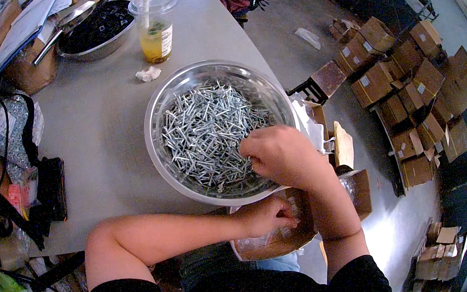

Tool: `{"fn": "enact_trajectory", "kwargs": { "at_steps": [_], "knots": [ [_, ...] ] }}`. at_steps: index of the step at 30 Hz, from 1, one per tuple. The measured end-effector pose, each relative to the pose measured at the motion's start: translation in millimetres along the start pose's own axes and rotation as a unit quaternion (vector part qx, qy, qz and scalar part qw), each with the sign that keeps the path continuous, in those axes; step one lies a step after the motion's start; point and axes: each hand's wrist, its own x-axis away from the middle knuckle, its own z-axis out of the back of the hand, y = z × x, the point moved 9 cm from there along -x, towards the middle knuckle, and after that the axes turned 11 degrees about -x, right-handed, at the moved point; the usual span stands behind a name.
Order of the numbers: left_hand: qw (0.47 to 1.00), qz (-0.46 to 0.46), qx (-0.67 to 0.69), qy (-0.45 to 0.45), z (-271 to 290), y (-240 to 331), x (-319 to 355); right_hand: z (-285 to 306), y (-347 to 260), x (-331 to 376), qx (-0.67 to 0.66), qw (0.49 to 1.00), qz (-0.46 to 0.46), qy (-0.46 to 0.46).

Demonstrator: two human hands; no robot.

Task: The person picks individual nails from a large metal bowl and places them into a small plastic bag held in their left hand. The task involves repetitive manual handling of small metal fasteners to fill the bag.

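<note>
Here's the left hand, just on the near side of the steel bowl, over an open cardboard box with clear plastic in it; fingers half curled, thumb close to them, and whether anything is pinched there I cannot tell; up to the right hand now, across the bowl's near right rim, fingers bent well inward, tips down at the silver screws; the grip looks nearly closed, but the knuckles hide whatever it may have; the screws themselves lie heaped in the bowl, pointing every which way; good technique here, I'd say, is a light pinch off the top of the heap, since crossed shanks could snag and drag neighbours along; wrist clear of the rim, too, so the bowl doesn't tip; and the left hand is well placed low beside it; beyond the bowl, a crumpled tissue, then a lidded plastic cup of yellow drink; past that, far left of the bowl, a basin of black parts; farthest off, right of the bowl, stacked cartons on the floor.
</note>
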Motion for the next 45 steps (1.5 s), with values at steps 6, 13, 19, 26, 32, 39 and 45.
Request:
{"fn": "enact_trajectory", "kwargs": {
  "at_steps": [6,13,19,26,32,39,45],
  "knots": [
    [1.000,-0.023,-0.017,0.013,13.6,18.2,-1.1,-22.9,-8.2,-3.1,0.001,0.995,0.049,-0.088],
    [1.000,-0.012,-0.016,-0.024,-0.2,8.8,-3.6,-26.0,-14.4,-10.0,-0.040,0.990,0.086,-0.102],
    [0.999,-0.030,-0.012,0.031,11.2,19.4,0.3,-31.0,-15.4,-14.6,-0.030,0.990,0.103,-0.088],
    [0.999,0.008,-0.003,-0.033,7.5,17.9,0.0,-17.6,-8.8,-11.2,-0.115,0.984,0.127,-0.049],
    [1.000,0.007,0.000,-0.017,6.9,11.0,-2.7,-31.1,-14.1,-15.2,-0.060,0.989,0.104,-0.092],
    [0.999,0.031,0.025,0.021,15.3,12.1,-1.4,-15.0,-16.5,-10.6,-0.097,0.989,0.094,-0.060],
    [0.995,-0.022,0.068,0.065,15.5,7.8,-3.3,41.6,-9.0,61.9,-0.275,0.959,0.051,0.055]
  ]
}}
